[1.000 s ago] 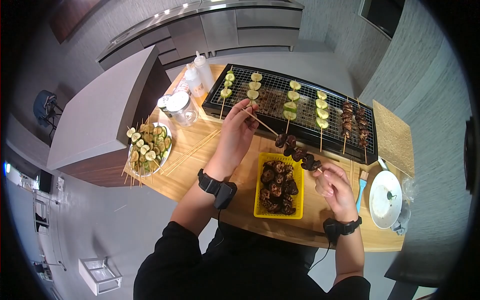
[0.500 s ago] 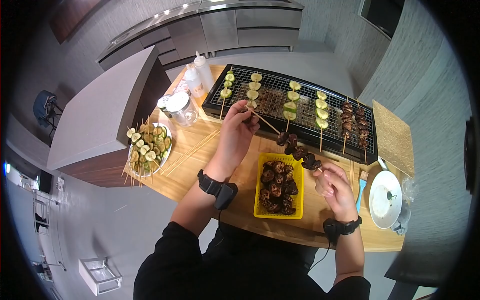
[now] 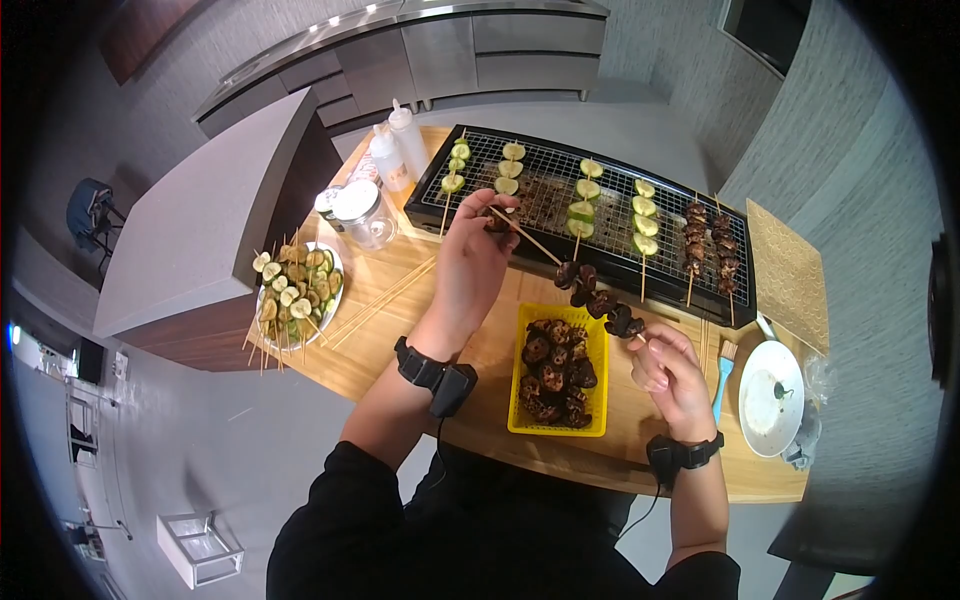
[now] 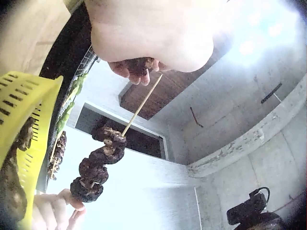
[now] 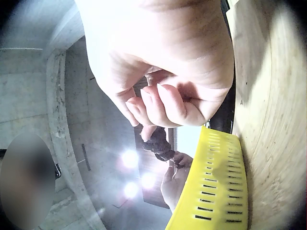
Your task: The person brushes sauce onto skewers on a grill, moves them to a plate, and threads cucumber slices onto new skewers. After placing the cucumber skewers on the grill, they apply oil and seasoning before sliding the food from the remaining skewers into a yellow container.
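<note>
In the head view my left hand (image 3: pixel 472 262) pinches a dark brown mushroom piece (image 4: pixel 138 65) at the upper tip of a wooden skewer (image 3: pixel 535 245). Several mushroom pieces (image 3: pixel 598 300) are threaded lower on that stick, bunched toward its other end. My right hand (image 3: pixel 676 380) grips the stick there, just below the last piece, fingers curled in the right wrist view. Between the forearms stands a yellow slotted basket (image 3: pixel 556 432) of dark mushrooms (image 3: pixel 552 378); the skewer slants above its far edge.
A black grill (image 3: pixel 545 200) behind bears green slice skewers (image 3: pixel 644 215) and dark skewers (image 3: pixel 694 240). To the left are a plate (image 3: pixel 342 278) of skewers, bare sticks (image 3: pixel 385 303), a jar (image 3: pixel 365 218) and squeeze bottles (image 3: pixel 388 160). A blue brush (image 3: pixel 723 378) and white pan (image 3: pixel 765 425) lie right.
My left hand has shifted slightly, and the mushroom piece in its fingers now sits at the skewer's tip. My right hand has stayed in place.
</note>
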A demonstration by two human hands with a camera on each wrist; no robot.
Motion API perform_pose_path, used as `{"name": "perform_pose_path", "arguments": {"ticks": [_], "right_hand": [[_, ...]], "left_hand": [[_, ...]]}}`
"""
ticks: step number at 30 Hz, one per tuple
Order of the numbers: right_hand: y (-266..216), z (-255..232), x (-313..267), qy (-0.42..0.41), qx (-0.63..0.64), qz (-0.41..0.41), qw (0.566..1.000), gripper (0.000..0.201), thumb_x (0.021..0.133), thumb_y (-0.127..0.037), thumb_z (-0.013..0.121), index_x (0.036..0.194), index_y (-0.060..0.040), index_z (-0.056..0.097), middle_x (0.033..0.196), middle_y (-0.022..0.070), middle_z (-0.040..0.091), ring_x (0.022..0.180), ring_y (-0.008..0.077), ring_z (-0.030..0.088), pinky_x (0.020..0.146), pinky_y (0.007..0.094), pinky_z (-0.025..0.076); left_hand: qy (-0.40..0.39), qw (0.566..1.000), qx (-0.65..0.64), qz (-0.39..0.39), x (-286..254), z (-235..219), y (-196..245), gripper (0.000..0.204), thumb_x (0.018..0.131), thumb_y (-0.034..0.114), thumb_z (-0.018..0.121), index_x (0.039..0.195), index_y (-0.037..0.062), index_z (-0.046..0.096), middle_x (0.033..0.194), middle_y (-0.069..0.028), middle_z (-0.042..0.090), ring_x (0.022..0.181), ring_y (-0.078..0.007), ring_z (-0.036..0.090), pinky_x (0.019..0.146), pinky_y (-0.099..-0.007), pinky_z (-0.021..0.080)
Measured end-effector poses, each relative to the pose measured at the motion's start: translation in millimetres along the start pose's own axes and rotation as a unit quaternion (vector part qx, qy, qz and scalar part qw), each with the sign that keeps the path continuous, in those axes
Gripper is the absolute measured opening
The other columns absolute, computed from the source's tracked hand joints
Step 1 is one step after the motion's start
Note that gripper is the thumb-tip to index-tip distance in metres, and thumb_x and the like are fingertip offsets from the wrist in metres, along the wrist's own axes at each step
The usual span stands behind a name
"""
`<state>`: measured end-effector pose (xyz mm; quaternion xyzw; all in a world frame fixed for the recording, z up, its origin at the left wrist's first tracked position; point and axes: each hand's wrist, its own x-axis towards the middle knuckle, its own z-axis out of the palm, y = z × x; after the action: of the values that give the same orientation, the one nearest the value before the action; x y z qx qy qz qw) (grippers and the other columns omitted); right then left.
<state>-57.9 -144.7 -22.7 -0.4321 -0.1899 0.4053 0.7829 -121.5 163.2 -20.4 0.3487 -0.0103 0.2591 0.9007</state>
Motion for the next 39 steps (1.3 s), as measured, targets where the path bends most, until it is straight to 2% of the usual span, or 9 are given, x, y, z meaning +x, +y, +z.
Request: {"name": "perform_pose_path", "arguments": {"ticks": [9, 18, 21, 27, 36, 39], "right_hand": [[-0.6, 1.3, 0.2, 0.001, -0.006, 0.001, 1.000, 0.025, 0.104, -0.016, 0.062, 0.112, 0.0082, 0.065, 0.059, -0.0054, 0.041, 0.052, 0.0042, 0.034, 0.053, 0.0240, 0.029], [1.0, -1.4, 0.6, 0.006, 0.012, 0.002, 1.000, 0.025, 0.103, -0.014, 0.062, 0.113, 0.0085, 0.066, 0.059, -0.0054, 0.041, 0.051, 0.0039, 0.033, 0.052, 0.0239, 0.028], [1.6, -2.4, 0.4, 0.005, 0.025, -0.002, 1.000, 0.025, 0.103, -0.014, 0.062, 0.113, 0.0088, 0.066, 0.059, -0.0052, 0.041, 0.050, 0.0040, 0.033, 0.051, 0.0240, 0.028], [2.7, -4.3, 0.2, -0.003, 0.045, -0.016, 0.999, 0.024, 0.104, -0.013, 0.060, 0.113, 0.0090, 0.066, 0.059, -0.0050, 0.040, 0.050, 0.0043, 0.033, 0.051, 0.0239, 0.028], [1.8, -2.9, 0.6, -0.010, 0.039, -0.019, 0.999, 0.024, 0.104, -0.013, 0.060, 0.112, 0.0084, 0.066, 0.058, -0.0049, 0.040, 0.050, 0.0047, 0.032, 0.050, 0.0241, 0.027], [1.9, -3.2, 0.9, -0.012, 0.036, -0.018, 0.999, 0.023, 0.104, -0.013, 0.060, 0.111, 0.0083, 0.066, 0.058, -0.0047, 0.040, 0.050, 0.0047, 0.033, 0.050, 0.0241, 0.027]], "left_hand": [[-0.015, 1.000, 0.018, 0.010, -0.6, 5.2, 4.4, 0.042, 0.103, 0.020, 0.044, 0.142, 0.0080, 0.050, 0.132, -0.0081, 0.059, 0.115, -0.0202, 0.053, 0.106, -0.0360, 0.039], [-0.005, 0.999, -0.042, -0.014, -1.0, 9.1, 7.1, 0.049, 0.103, 0.016, 0.043, 0.151, 0.0051, 0.044, 0.145, -0.0119, 0.055, 0.115, -0.0205, 0.054, 0.104, -0.0343, 0.041], [-0.029, 0.997, -0.075, -0.011, -0.6, 6.1, 7.0, 0.049, 0.105, 0.016, 0.046, 0.152, 0.0053, 0.041, 0.150, -0.0123, 0.052, 0.117, -0.0209, 0.054, 0.101, -0.0330, 0.042], [-0.020, 0.993, -0.120, -0.007, 1.5, 1.9, 4.9, 0.047, 0.107, 0.016, 0.054, 0.152, 0.0067, 0.040, 0.142, -0.0109, 0.055, 0.124, -0.0223, 0.055, 0.098, -0.0317, 0.047], [-0.019, 0.992, -0.125, 0.004, 0.7, 4.8, 6.5, 0.042, 0.108, 0.016, 0.056, 0.148, 0.0067, 0.045, 0.135, -0.0102, 0.059, 0.129, -0.0234, 0.056, 0.106, -0.0330, 0.049], [-0.022, 0.994, -0.105, 0.009, 1.0, 5.6, 6.8, 0.052, 0.107, 0.017, 0.056, 0.155, 0.0084, 0.037, 0.140, -0.0081, 0.056, 0.124, -0.0196, 0.058, 0.110, -0.0329, 0.046]]}}
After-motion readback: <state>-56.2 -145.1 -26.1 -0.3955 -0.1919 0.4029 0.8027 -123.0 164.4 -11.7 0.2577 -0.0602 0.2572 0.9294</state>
